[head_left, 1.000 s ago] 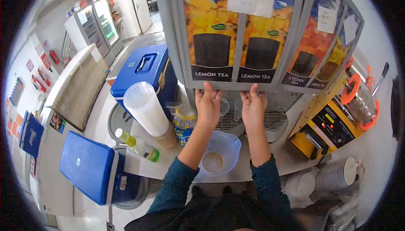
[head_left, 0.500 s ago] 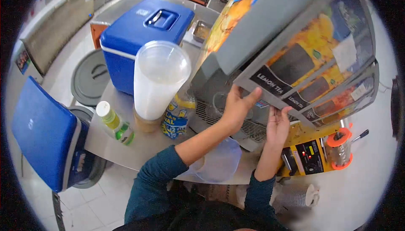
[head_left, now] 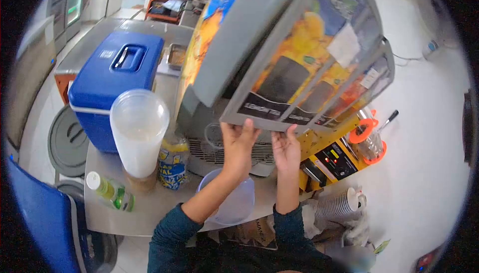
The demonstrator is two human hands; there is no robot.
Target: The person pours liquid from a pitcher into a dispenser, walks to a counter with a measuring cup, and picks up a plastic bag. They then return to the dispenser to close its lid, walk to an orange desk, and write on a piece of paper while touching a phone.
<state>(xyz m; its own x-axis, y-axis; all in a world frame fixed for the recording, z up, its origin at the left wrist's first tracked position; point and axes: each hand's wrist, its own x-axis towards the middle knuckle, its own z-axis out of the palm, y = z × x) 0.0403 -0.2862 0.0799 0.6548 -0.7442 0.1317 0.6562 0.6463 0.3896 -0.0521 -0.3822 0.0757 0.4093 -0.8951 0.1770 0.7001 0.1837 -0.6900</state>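
Note:
A grey drink dispenser [head_left: 219, 68] stands before me, its picture-covered front panel [head_left: 294, 81] marked "LEMON TEA" tilted away from the body. My left hand [head_left: 239, 145] grips the panel's lower left edge, thumb in front and fingers partly hidden behind. A little to the right, my right hand [head_left: 286, 149] holds the same lower edge, palm up, with its fingertips under the panel. Beneath my arms a translucent plastic tub [head_left: 234, 203] sits on the metal counter [head_left: 149, 223], below the dispenser's drip grille [head_left: 202, 150].
Left of the dispenser are stacked clear cups [head_left: 139, 133], a blue-and-yellow printed bag [head_left: 172, 165], a green bottle [head_left: 111, 192] and a blue cooler box [head_left: 115, 68]. At right stand a yellow cup-sealing machine [head_left: 334, 160] and stacked paper cups [head_left: 337, 204]. Another blue cooler [head_left: 42, 218] is lower left.
My view has turned rightward, so the dispenser and counter things sit further left in it. Both hands keep their hold on the panel's lower edge.

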